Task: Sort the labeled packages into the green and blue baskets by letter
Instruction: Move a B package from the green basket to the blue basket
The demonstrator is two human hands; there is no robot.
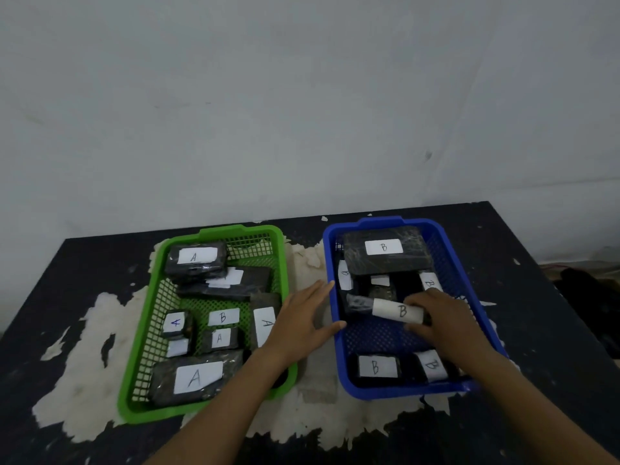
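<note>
Head view: the rolled B package (pixel 389 308) lies inside the blue basket (pixel 476 297), mid-floor. It appears light, soft and slick-wrapped; grip across the labelled middle. The right hand (pixel 443 318) curls its fingers (pixel 416 298) around the roll's right end. The left hand (pixel 302 320) rests spread and empty between the blue basket and the green basket (pixel 141 333), fingertips touching the blue rim.

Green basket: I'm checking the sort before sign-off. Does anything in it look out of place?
Yes. A label reading B lies mid-floor in the green basket, among packages all marked A, such as the large one at the near end. B items otherwise sit in the blue basket.
</note>
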